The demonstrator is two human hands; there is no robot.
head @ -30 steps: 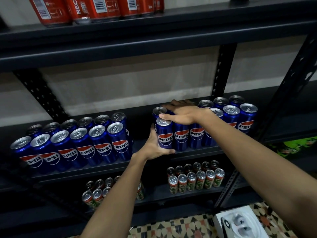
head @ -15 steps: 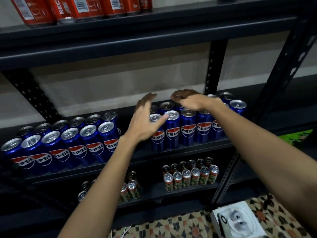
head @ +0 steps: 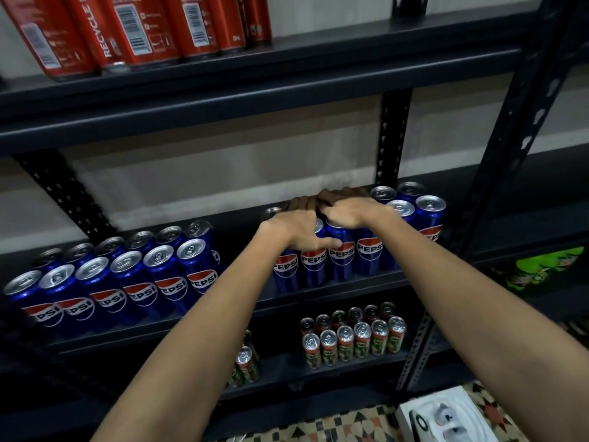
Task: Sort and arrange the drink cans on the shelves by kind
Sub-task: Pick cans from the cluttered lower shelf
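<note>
Pepsi cans, right group (head: 342, 260): tall slim blue cans, silver pull-tab tops, red-white-blue globe logo with white lettering facing out. Standing upright in two rows on middle shelf (head: 334, 287), packed side to side, right of centre. Labels on front row level and readable; back row mostly hidden behind hands.

Left hand (head: 294, 229): palm down over tops at left end of group, fingers reaching across to back row, thumb (head: 330, 242) curled down onto front of a front-row can. Right hand (head: 349, 212): palm down just beside the left, fingers bent over back-row tops, pressing on can lids. Both hands partly curled round cans rather than flat; no can lifted clear of shelf.

Second Pepsi group (head: 127, 279): same blue cans, two rows, left part of same shelf, well apart from right group, logos angled toward camera.

Red cans (head: 137, 30) on top shelf, barcodes and "RECYCLE" print facing out. Small green-and-red cans (head: 353, 341) in two rows on lower shelf, a few more (head: 245, 362) to their left. White box (head: 443, 416) on patterned floor, bottom right.
</note>
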